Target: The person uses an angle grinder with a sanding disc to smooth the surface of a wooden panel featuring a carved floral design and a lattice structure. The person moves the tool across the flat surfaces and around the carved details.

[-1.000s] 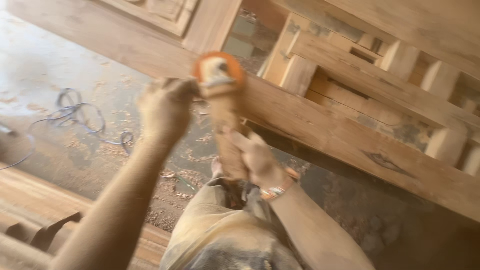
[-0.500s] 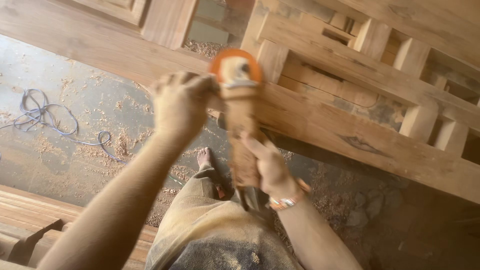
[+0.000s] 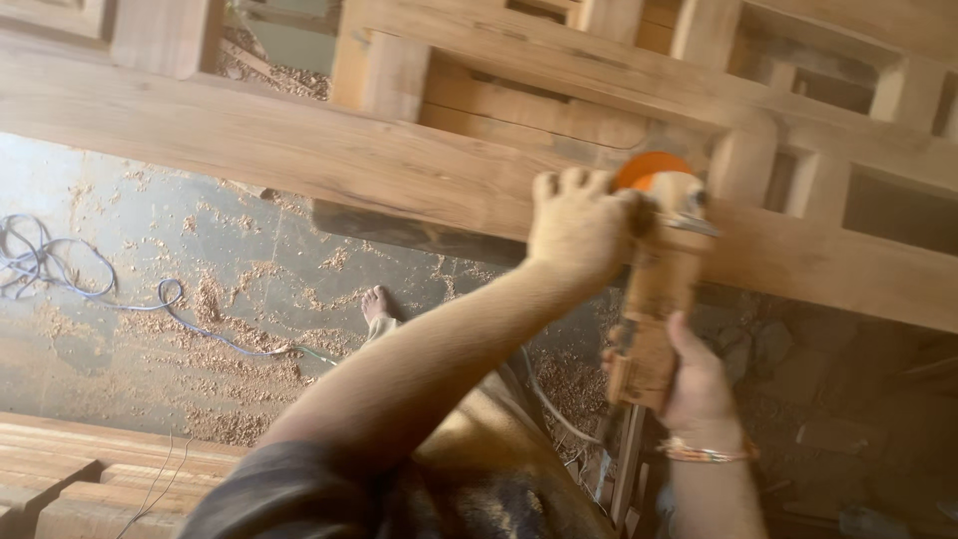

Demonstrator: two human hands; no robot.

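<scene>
Hands grip a dust-coated angle grinder [image 3: 654, 289] held against the long wooden rail [image 3: 299, 150] of a timber frame. Left hand [image 3: 579, 225] is closed in a fist around the side handle beside the grinder head, knuckles toward the camera, forearm stretched across the centre of view. Right hand [image 3: 699, 384] is wrapped around the lower end of the tool body, fingers curled behind it, with a beaded bracelet [image 3: 704, 454] at the wrist. Orange guard [image 3: 649, 168] of the grinder sits at the upper edge of the rail, below an open slot in the frame. Floor [image 3: 150, 329] beneath is strewn with wood shavings; a bluish cable [image 3: 60, 274] lies looped at the left. One bare foot [image 3: 376, 302] shows below the rail. Stacked planks [image 3: 60, 469] lie at lower left.
</scene>
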